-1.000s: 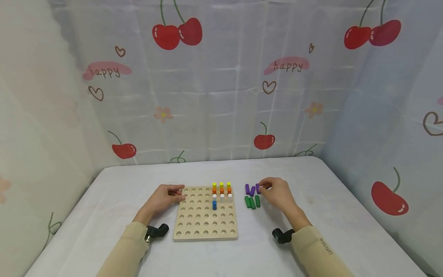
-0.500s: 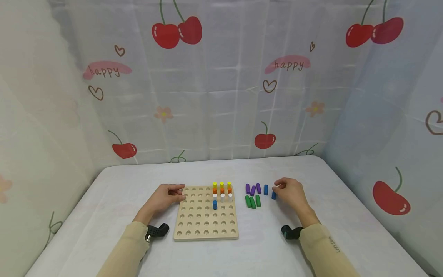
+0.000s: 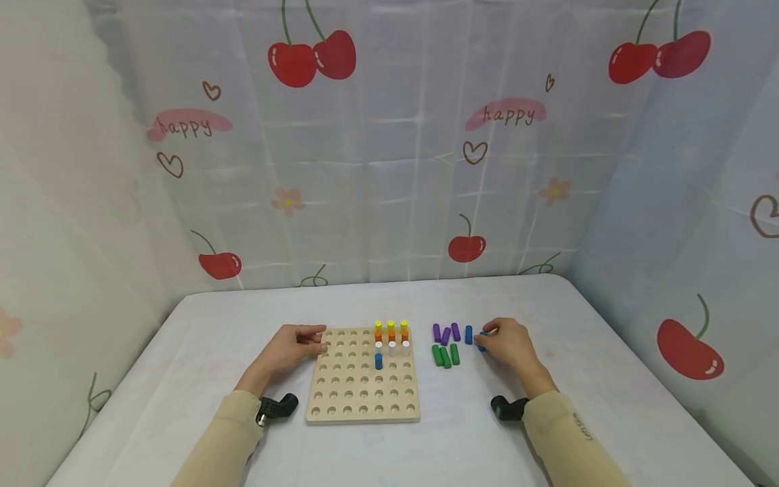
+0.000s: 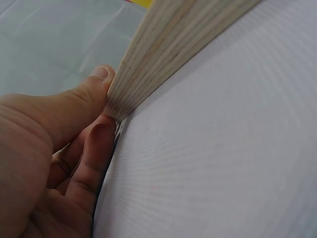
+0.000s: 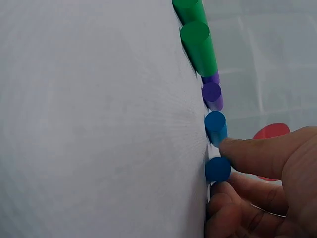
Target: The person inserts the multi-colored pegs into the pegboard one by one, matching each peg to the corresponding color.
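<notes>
A square wooden pegboard [image 3: 347,401] with rows of round holes lies on the table. My left hand [image 3: 286,353] holds its far left corner, with the thumb and a finger against the edge in the left wrist view. To the right of the board, my right hand [image 3: 511,348] pinches a blue peg [image 5: 218,169] low at the tabletop, thumb on one side and fingers on the other. Another blue peg [image 3: 468,335] lies just left of that hand. One blue peg [image 3: 379,361] stands in the board, in front of the white pegs [image 3: 392,349].
Yellow pegs [image 3: 391,325] and orange pegs [image 3: 391,336] stand in the board's far right rows. Between board and right hand lie purple pegs [image 3: 446,336] and, nearer, green pegs [image 3: 445,357]. A patterned curtain [image 3: 377,169] rises behind the white table [image 3: 450,446].
My right hand moved right, away from the purple pegs, uncovering two blue pegs, then closed its thumb and fingers about the right one. The left hand and the pegboard stayed in place.
</notes>
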The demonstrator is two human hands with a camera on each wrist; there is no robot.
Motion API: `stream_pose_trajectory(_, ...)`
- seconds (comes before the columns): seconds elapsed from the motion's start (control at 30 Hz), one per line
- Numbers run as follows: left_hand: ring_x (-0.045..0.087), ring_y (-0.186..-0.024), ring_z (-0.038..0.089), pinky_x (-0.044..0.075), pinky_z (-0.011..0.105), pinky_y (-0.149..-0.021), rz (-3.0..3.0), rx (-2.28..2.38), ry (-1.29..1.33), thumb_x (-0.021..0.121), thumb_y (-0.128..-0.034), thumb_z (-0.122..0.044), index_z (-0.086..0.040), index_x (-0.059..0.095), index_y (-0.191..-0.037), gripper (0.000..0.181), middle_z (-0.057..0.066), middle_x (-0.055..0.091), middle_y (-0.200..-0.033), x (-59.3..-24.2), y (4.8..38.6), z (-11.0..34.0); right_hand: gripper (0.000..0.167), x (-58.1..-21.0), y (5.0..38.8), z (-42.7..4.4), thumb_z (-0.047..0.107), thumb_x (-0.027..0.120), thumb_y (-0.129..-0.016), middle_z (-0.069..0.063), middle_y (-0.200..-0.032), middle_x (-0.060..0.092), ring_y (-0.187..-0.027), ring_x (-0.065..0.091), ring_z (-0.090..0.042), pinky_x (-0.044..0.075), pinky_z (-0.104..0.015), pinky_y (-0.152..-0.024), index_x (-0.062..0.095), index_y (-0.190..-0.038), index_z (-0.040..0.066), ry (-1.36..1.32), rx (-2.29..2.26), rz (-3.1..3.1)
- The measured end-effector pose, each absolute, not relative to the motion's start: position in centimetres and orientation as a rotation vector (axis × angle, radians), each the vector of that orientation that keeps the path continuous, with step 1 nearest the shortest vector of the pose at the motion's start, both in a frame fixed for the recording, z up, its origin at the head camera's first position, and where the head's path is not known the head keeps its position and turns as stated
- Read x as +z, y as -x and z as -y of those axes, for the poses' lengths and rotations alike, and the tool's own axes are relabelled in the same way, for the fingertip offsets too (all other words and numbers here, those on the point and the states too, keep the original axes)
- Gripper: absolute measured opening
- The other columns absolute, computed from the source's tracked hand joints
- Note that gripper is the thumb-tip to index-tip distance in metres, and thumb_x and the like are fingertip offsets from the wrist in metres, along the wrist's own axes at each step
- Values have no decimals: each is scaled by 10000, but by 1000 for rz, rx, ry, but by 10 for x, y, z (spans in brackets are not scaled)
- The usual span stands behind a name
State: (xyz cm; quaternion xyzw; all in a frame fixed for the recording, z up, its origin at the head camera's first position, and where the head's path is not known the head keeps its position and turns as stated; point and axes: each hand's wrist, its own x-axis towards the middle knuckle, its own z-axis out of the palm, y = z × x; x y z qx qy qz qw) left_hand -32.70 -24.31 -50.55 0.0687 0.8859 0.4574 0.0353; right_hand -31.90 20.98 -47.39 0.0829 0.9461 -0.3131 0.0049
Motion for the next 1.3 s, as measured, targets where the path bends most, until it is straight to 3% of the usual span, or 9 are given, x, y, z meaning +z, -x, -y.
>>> stream_pose_trajectory(0.47,599,-876,136,471,239,-767,-2723,1405,-173,841,-872,-208,-86,702,-1332,497,19,718,-989,-506,325,242,339,-470,315,-204,181,706,-943,-188,-1033,692,-911,610,-293,524,-429,-792,678,-1222,-8,-290,-969,-3003)
stream_pose_trajectory(0.77,594,-871,143,472,233,-746,-2714,1418,-204,837,-875,-201,-77,701,-1332,493,22,715,-985,-505,326,242,385,-466,313,-199,174,639,-993,-140,-1002,633,-908,544,-269,479,-385,-774,637,-1338,3,-162,-965,-3048)
stream_pose_trajectory(1.3,590,-886,145,472,252,-774,-2733,1397,-203,837,-877,-212,-77,695,-1339,502,20,711,-998,-505,326,242,312,-455,304,-168,176,654,-986,-97,-1067,663,-926,552,-243,506,-403,-802,680,-1280,75,-20,-978,-3047)
